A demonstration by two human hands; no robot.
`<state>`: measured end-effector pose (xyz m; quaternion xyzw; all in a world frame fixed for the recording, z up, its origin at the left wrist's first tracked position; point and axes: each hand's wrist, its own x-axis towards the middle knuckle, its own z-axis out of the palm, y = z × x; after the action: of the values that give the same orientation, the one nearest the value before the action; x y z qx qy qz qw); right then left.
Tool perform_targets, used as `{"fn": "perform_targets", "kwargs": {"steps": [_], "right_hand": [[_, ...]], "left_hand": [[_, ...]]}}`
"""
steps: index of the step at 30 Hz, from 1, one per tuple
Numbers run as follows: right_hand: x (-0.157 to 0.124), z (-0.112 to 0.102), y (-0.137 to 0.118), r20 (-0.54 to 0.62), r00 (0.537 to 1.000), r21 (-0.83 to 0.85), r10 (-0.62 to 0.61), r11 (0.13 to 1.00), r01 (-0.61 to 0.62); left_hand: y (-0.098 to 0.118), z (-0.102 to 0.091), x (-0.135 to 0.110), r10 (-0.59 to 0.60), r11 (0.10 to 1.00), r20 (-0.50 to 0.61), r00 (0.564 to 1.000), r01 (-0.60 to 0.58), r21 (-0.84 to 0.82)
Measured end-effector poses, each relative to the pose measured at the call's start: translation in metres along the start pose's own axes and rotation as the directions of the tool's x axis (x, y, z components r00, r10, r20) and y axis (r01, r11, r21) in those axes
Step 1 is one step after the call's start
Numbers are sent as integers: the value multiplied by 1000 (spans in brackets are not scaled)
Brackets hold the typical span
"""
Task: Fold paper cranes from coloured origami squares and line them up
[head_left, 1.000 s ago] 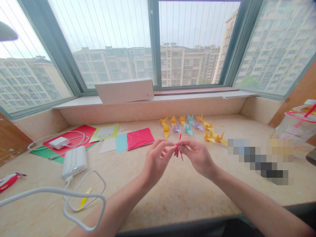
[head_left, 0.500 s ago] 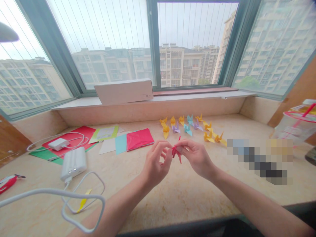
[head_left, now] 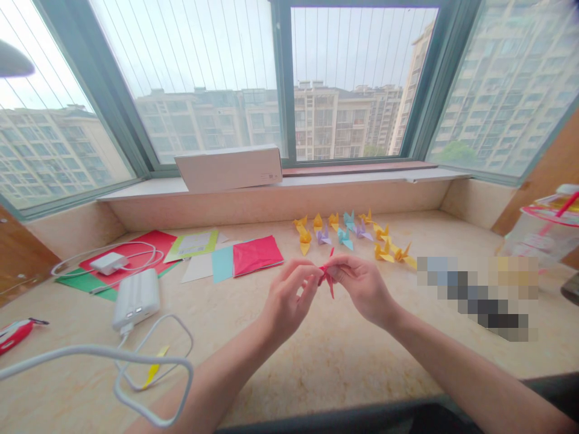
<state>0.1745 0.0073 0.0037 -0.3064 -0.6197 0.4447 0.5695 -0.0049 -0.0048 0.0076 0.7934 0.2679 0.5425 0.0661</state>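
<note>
Both of my hands meet above the beige stone ledge, pinching a small red folded paper figure. My left hand grips its left side with thumb and fingertips. On the right side, my right hand holds it with curled fingers. Beyond the hands, several finished paper cranes in yellow, orange, teal and purple stand in a loose cluster. A stack of red paper lies to the left of them.
Loose coloured sheets, a white charger and a white power bank with looping white cable fill the left side. A white box rests on the sill. A clear plastic cup stands far right.
My hands have stayed in place while the fingers reworked the red paper figure; the left fingers shifted their pinch slightly.
</note>
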Motion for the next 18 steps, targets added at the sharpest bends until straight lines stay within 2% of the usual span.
{"fn": "perform_targets", "kwargs": {"steps": [4,10,18], "right_hand": [[1,0,0,21,1000,19,7,1000,-7],[0,3,-2,-15,1000,29,23,999,-22],[0,1,-1,-13,1000,25,17,1000,-17]], "left_hand": [[-1,0,1,-22,1000,10,1000,22,-11],[3,1,1,-28,999,-2,1000,28,-34],[0,3,1,-133,988,-12,991,132,-79]]}}
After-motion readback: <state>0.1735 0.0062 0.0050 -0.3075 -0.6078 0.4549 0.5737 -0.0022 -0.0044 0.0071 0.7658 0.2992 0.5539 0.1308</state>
